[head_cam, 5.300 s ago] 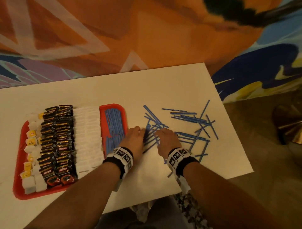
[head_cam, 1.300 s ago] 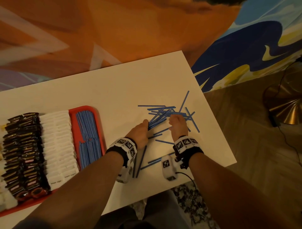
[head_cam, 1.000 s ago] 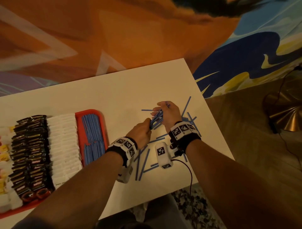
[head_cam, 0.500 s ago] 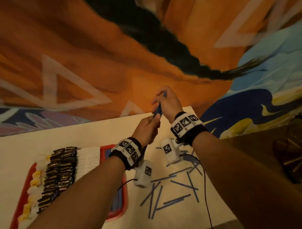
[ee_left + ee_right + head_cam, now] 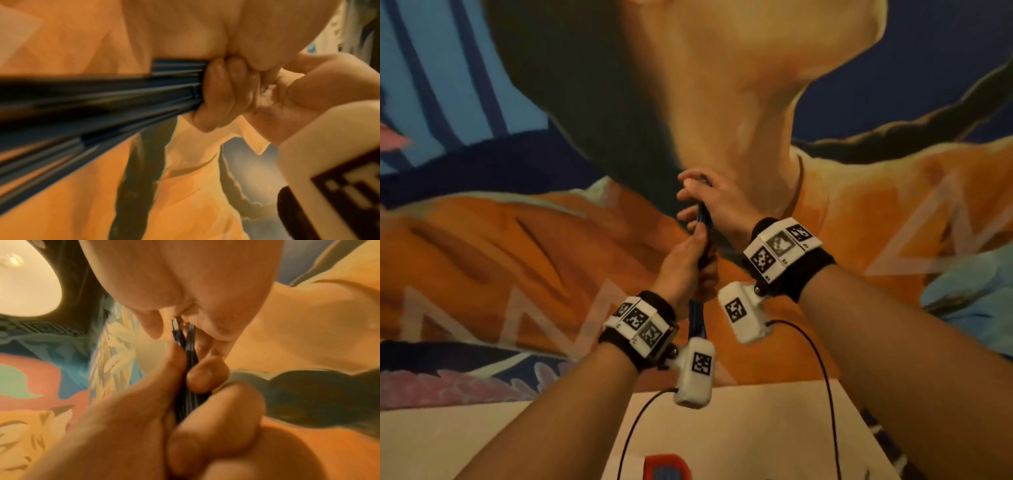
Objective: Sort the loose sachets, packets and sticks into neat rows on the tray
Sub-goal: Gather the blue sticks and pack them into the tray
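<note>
Both hands are raised in front of the wall and hold one bundle of blue sticks (image 5: 703, 219) upright between them. My left hand (image 5: 685, 263) grips the bundle's lower half; the sticks' bottom ends (image 5: 697, 318) hang below it. My right hand (image 5: 709, 202) pinches the top end. In the left wrist view the blue sticks (image 5: 123, 97) run from the left into curled fingers (image 5: 222, 97). The right wrist view shows the blue sticks (image 5: 189, 369) squeezed between fingers of both hands. Only a corner of the red tray (image 5: 667, 462) shows, at the bottom edge.
The white table (image 5: 756, 428) lies low in the head view, with a painted mural wall (image 5: 859, 205) behind it. Black cables (image 5: 825, 377) hang from both wrist cameras. A lit lamp (image 5: 24, 280) shows in the right wrist view.
Both hands gathered the sticks off the table and lifted the bundle up. The head view tilted upward, so the tray's rows and the loose sticks have left the picture.
</note>
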